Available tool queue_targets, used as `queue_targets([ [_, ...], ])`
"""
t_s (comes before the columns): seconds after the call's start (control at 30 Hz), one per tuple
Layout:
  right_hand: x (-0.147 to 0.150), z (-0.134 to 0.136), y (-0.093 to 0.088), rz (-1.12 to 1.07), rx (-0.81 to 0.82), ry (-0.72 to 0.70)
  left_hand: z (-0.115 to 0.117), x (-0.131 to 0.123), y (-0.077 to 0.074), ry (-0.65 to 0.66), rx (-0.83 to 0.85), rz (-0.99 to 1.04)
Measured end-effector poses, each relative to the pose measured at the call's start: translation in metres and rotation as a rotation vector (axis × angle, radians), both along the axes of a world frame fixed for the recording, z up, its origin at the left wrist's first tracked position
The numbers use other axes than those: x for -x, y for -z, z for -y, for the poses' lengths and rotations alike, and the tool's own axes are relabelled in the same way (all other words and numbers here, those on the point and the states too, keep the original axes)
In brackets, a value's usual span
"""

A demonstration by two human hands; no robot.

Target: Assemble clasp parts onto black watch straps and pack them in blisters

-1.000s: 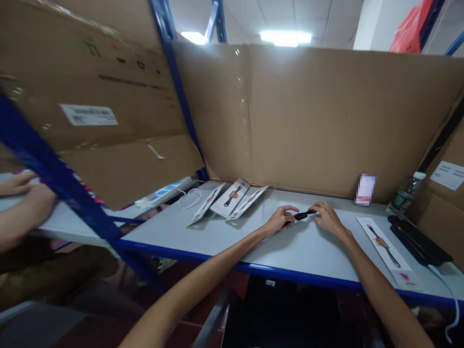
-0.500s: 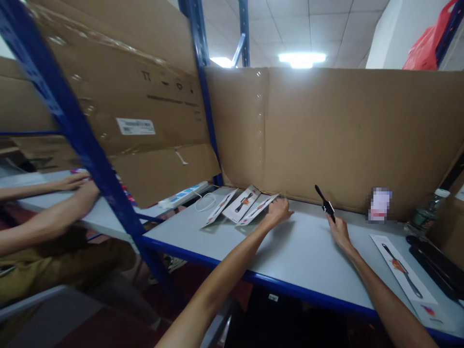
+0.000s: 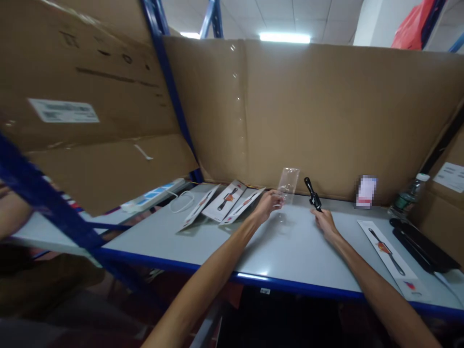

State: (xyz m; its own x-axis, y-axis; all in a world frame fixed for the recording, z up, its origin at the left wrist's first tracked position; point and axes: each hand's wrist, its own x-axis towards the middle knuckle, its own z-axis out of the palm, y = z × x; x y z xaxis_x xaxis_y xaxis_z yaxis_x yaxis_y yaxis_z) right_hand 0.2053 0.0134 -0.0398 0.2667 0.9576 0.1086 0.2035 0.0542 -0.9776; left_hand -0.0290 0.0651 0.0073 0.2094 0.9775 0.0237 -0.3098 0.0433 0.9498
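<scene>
My left hand (image 3: 270, 203), over the middle of the table, pinches a clear plastic blister cover (image 3: 289, 181) that rises above the fingers; its lower end is hard to make out. In my right hand (image 3: 326, 222) is a black spokeshave (image 3: 314, 197), gripped by its near handle, with the other handle pointing up toward the back. Left of my left hand, several printed cards (image 3: 223, 200) lean or lie in a row, each picturing a similar black tool. Another long printed card (image 3: 389, 258) lies flat to the right of my right forearm.
A capped bottle (image 3: 405, 197) and a black case-like item (image 3: 426, 246) are at the right. A blurred-out small item (image 3: 366, 192) stands by the cardboard back wall (image 3: 326, 116). A power strip (image 3: 155, 193) and white cable lie left. Part of another person's arm (image 3: 10, 210) shows far left.
The view has turned left-to-right and down a little. The clear plastic blister cover now shows in my left hand, raised off the table. My right hand still holds the spokeshave.
</scene>
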Motion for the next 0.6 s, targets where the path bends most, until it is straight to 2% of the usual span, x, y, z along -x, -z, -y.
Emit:
queue_targets([
  [0.1,0.006,0.003,-0.001,0.0,0.014,-0.036,0.007,-0.017,0.013,-0.045,0.109,0.058],
  [0.2,0.013,0.008,-0.002,0.024,0.019,-0.085,0.014,-0.033,0.021,-0.061,0.117,0.039],
  [0.4,0.025,0.013,-0.002,0.137,-0.019,-0.125,0.02,-0.046,0.026,0.049,0.24,0.096],
  [0.6,0.032,0.015,-0.002,0.31,-0.104,-0.146,0.02,-0.048,0.031,0.066,0.122,0.162],
])
